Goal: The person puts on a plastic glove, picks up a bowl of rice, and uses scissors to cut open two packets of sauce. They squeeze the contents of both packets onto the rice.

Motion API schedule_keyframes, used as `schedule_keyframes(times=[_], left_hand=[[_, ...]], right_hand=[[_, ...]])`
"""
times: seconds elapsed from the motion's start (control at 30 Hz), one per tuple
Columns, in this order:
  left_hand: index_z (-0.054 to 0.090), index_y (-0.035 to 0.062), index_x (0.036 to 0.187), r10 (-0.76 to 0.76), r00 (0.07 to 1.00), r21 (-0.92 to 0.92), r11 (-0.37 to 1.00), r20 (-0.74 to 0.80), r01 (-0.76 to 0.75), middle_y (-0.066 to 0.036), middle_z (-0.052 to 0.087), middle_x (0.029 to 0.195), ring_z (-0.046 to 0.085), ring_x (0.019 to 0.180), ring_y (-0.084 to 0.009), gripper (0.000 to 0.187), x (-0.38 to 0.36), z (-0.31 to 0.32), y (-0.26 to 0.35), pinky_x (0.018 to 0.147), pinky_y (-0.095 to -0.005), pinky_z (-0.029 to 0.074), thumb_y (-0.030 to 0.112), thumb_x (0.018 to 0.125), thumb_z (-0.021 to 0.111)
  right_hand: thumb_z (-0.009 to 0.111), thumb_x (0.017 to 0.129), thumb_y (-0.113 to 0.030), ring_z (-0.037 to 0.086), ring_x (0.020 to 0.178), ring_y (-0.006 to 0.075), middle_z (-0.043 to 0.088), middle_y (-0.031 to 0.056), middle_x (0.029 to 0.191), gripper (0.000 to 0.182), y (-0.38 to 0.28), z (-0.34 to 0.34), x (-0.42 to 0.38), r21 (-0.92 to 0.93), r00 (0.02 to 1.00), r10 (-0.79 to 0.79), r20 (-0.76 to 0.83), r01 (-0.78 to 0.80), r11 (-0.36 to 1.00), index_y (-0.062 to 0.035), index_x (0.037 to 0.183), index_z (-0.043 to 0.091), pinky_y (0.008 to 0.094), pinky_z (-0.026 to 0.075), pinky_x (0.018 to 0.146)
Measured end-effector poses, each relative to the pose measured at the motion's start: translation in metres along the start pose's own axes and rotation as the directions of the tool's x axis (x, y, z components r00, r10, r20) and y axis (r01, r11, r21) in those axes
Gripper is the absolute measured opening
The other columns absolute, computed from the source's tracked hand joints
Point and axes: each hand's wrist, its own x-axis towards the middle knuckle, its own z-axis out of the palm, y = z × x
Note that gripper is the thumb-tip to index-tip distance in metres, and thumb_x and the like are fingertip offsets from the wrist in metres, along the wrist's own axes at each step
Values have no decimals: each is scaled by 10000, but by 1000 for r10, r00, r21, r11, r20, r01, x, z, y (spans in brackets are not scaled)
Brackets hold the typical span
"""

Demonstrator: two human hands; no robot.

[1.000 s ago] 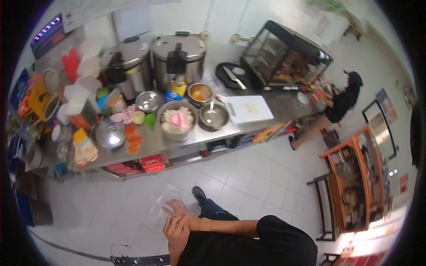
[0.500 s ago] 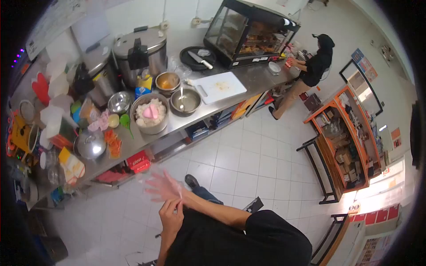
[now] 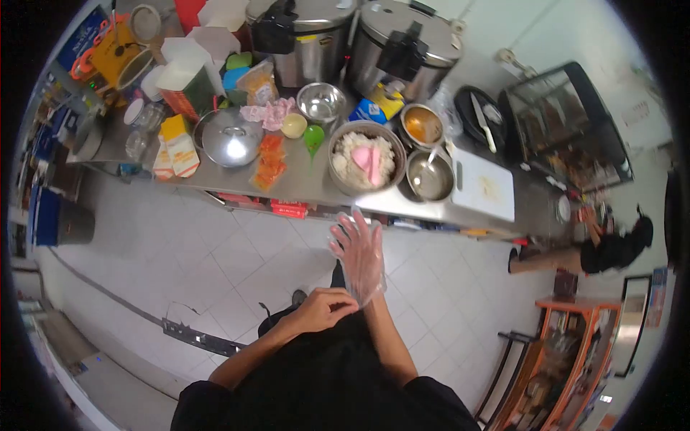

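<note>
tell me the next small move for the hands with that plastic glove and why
Probably one more tug: the left hand pinches the cuff of the clear plastic glove at the wrist, while the right hand is spread inside it. The glove looks loose and baggy near the wrist, so pulling the cuff down a little should seat it fully.

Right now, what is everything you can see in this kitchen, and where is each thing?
rice cookers: two, steel, back of counter
bowl of rice: one, steel, pink scoop inside, counter front
empty bowl: one, steel, right of rice
pot lid: one, steel, counter left
cutting board: one, white, counter right
display case: one, black, far right
co-worker: one, black clothes, right edge
right hand: clear plastic glove on
left hand: bare, at the glove's cuff
</note>
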Motion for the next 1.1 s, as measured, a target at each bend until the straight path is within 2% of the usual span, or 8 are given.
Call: schedule_keyframes(times=[0.27, 0.33, 0.4, 0.53, 0.6, 0.87, 0.93, 1.1], left_hand=[[740, 45, 1040, -221, 956, -69, 969, 192, 238, -58, 748, 956, 668, 791, -119, 205, 138, -62, -22, 713, -273, 527, 122, 852, 767], [741, 54, 1045, -236, 969, 29, 971, -78, 239, -29, 748, 881, 651, 719, -79, 219, 162, -82, -30, 608, -243, 503, 172, 861, 762], [739, 44, 1011, -253, 879, 62, 951, -403, 302, -26, 743, 859, 641, 714, -70, 152, 180, -97, -34, 613, -234, 496, 132, 889, 722], [733, 33, 980, -170, 742, 135, 934, -648, 332, -49, 736, 868, 646, 710, -98, 118, 203, -136, -30, 617, -240, 493, 122, 909, 700], [733, 33, 973, -178, 743, 107, 942, -646, 319, -53, 735, 871, 648, 712, -101, 114, 210, -148, -40, 622, -245, 496, 121, 909, 700], [725, 27, 989, -122, 836, 201, 943, -535, 266, -95, 735, 864, 678, 703, -160, 142, 266, -192, -110, 643, -289, 519, 139, 911, 684], [720, 21, 1010, -188, 863, 156, 944, -468, 291, -114, 742, 871, 706, 729, -198, 190, 297, -200, -141, 671, -310, 538, 174, 900, 693], [724, 31, 1016, -166, 882, 182, 946, -441, 269, -129, 746, 897, 731, 771, -222, 206, 363, -211, -171, 692, -328, 556, 191, 888, 704]], right_hand=[[666, 957, -267, 540, 624, 74, 669, 40, 940, 299, -93, -23, 108, -227, 977, 59, -207, -107, 968, -59, 1164, 613, 182, 417, 556], [634, 978, -251, 493, 507, 56, 638, 29, 716, 245, -128, -30, 129, -149, 974, 131, -184, -159, 976, -36, 1090, 609, 147, 338, 402], [644, 972, -243, 458, 506, 53, 587, 3, 629, 218, -148, -33, 151, -149, 941, 112, -318, -167, 975, -27, 995, 627, 184, 346, 426], [648, 970, -259, 529, 600, 74, 647, 36, 745, 277, -174, -66, 198, -850, 905, -360, -229, -5, 527, 14, 1007, 680, 235, 450, 563], [627, 959, -203, 677, 702, 186, 704, 130, 803, 229, -182, -81, 223, -973, 801, -590, -95, 50, 225, -3, 1055, 684, 324, 531, 668], [658, 905, -214, 684, 961, 316, 707, 193, 1009, 315, -199, 5, 302, -994, 800, -600, 10, 72, 79, -6, 1142, 661, 399, 517, 860], [707, 861, -241, 639, 1048, 362, 664, 209, 1132, 477, -182, -2, 328, -934, 684, -698, 214, -65, -350, 5, 1253, 589, 441, 495, 912], [840, 702, -329, 634, 998, 382, 643, 210, 1161, 707, -161, -23, 366, -946, 644, -756, 120, -157, -284, -28, 1279, 562, 459, 494, 871]])
